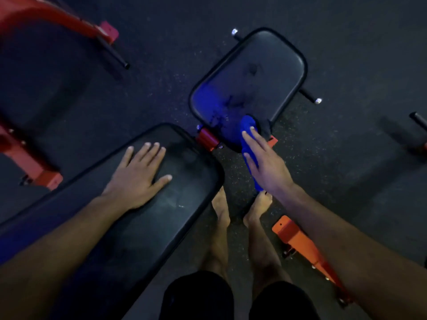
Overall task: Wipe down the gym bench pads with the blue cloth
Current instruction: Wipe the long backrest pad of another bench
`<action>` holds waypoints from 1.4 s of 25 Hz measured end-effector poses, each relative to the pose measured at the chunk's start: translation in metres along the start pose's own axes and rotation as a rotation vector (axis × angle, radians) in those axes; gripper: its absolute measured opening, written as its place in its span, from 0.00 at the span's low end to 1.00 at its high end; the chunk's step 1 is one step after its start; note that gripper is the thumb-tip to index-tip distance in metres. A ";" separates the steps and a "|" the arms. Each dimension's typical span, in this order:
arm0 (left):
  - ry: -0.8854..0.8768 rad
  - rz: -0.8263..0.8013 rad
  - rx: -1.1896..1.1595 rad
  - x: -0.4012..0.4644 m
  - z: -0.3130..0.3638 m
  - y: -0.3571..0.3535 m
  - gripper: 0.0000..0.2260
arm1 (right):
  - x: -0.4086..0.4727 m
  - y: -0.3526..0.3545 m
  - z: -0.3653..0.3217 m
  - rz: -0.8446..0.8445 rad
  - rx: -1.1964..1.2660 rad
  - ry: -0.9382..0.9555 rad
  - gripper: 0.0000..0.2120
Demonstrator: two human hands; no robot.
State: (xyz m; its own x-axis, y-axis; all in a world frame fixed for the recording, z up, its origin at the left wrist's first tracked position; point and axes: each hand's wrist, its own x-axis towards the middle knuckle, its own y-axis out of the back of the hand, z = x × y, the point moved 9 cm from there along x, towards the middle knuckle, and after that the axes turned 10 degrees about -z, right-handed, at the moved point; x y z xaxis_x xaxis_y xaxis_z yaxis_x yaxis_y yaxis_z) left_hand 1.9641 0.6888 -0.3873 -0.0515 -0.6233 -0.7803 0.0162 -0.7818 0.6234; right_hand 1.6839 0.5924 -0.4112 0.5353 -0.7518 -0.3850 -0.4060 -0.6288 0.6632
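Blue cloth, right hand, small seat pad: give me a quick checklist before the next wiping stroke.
1. Crumpled blue cloth under the right hand: ok, fingers lie over it, with a tail hanging below the palm.
2. Cloth on the small black padded seat: ok, at its near edge.
3. Left hand bracing: ok, flat on the long black bench pad.
4. Far half of the seat clear of objects: ok.
5. Dark smudges on the seat: not ok, marks show mid-pad.
6. Cloth damp: cannot tell.
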 end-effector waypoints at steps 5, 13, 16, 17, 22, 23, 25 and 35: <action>0.011 0.024 0.143 0.001 0.001 -0.009 0.38 | 0.059 -0.065 -0.046 -0.231 -0.272 0.117 0.28; -0.001 0.107 0.145 0.005 -0.002 -0.011 0.38 | 0.193 -0.122 -0.088 -0.463 -1.071 0.285 0.25; 0.001 0.112 0.122 0.001 -0.003 -0.010 0.38 | 0.187 -0.128 -0.090 -0.532 -1.227 0.347 0.21; -0.001 0.120 0.122 0.000 -0.003 -0.008 0.38 | 0.175 -0.127 -0.087 -0.551 -1.250 0.379 0.21; -0.015 0.127 0.123 0.004 -0.003 -0.010 0.37 | 0.083 -0.106 -0.026 -0.805 -1.340 0.591 0.19; -0.010 0.128 0.123 0.004 -0.004 -0.010 0.37 | 0.075 -0.104 -0.019 -0.850 -1.358 0.624 0.19; -0.007 0.132 0.120 0.004 -0.004 -0.009 0.37 | 0.084 -0.108 -0.025 -0.867 -1.367 0.703 0.15; -0.013 0.114 0.139 0.003 -0.002 -0.008 0.37 | 0.237 -0.111 -0.123 -0.612 -1.225 0.329 0.19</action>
State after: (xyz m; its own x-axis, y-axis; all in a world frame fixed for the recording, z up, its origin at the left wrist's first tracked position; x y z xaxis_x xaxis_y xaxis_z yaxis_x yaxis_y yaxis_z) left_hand 1.9662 0.6927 -0.3947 -0.0703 -0.7067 -0.7040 -0.1153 -0.6953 0.7094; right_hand 1.9470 0.5081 -0.4968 0.6055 -0.2384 -0.7593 0.7530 -0.1370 0.6436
